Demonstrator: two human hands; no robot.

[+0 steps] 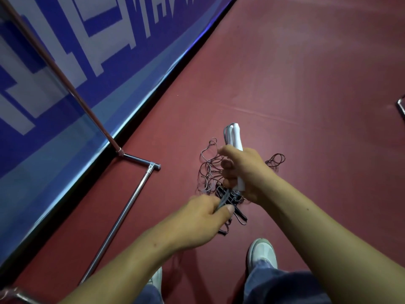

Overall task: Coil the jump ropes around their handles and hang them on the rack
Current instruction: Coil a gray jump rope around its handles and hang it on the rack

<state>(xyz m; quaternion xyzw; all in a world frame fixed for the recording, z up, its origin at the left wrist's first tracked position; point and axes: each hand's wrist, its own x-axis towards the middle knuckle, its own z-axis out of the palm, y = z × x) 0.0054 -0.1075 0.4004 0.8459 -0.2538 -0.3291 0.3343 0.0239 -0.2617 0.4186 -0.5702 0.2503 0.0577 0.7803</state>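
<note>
Smooth white handles (pixel 235 137), thin tangled cord (pixel 225 195)
My right hand (pixel 243 172) grips the handles; my left hand (pixel 197 218) pinches cord.

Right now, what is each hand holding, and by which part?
Right hand grips the white handles around their middle; left hand pinches the dark cord just below them.

You have two hands in view: left hand (pixel 197 218) and right hand (pixel 243 172). Count two white plastic jump-rope handles (pixel 235 139), one tangle of thin dark cord (pixel 208 172) with too many loops to count, one chrome tube rack (pixel 129 205) and two white shoes (pixel 263 253).
</note>
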